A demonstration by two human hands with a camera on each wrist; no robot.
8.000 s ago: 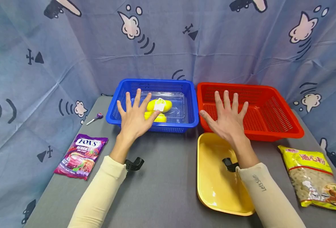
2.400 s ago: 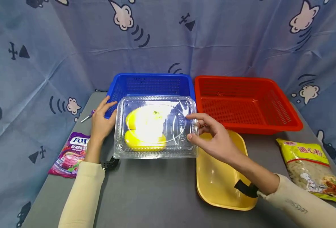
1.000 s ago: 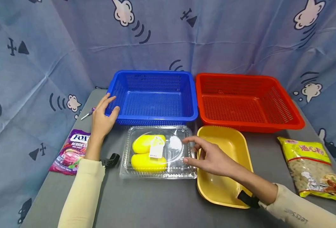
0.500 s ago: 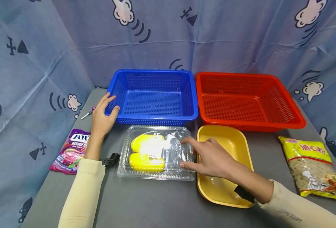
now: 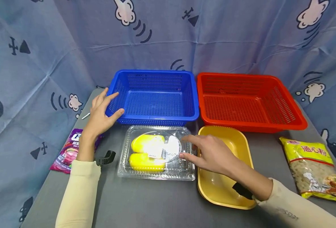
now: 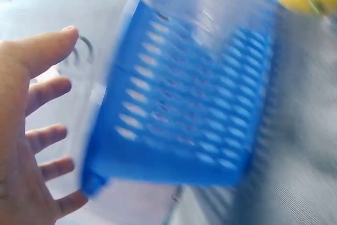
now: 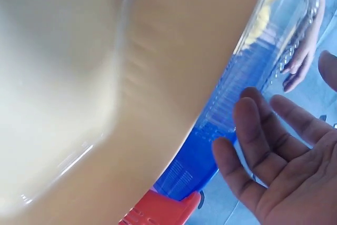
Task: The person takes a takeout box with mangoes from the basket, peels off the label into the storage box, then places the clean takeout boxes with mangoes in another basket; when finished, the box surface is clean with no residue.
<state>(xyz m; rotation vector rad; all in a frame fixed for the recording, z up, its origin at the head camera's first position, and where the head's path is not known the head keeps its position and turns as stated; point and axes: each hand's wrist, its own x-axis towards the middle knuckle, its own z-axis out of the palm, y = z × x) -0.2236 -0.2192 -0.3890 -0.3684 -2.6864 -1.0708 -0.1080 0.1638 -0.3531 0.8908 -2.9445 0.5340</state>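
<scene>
A clear plastic clamshell box (image 5: pixel 173 167) lies on the table in the head view, in front of the blue basket (image 5: pixel 156 118). Inside it are two yellow mango-like fruits (image 5: pixel 147 162), with a white label over them, partly lost in glare. My right hand (image 5: pixel 212 153) is over the box's right edge, fingers loosely bent; the right wrist view shows its fingers (image 7: pixel 253 135) holding nothing. My left hand (image 5: pixel 99 117) is at the blue basket's left rim, fingers spread. In the left wrist view the thumb and fingers (image 6: pixel 47 93) stand apart from the blurred basket wall.
Below my right hand stands a yellow tray (image 5: pixel 227 196). A red basket (image 5: pixel 242 110) adjoins the blue one. At the right lies a yellow-topped food bag (image 5: pixel 313 167); at the left, a purple candy bag (image 5: pixel 68 152) and a lollipop stick (image 5: pixel 85 116), both partly behind my left hand.
The clamshell box, first inside the blue basket, was lifted out and set on the table in front. My right hand has released it. Just now my left hand shifted slightly, its fingers spreading.
</scene>
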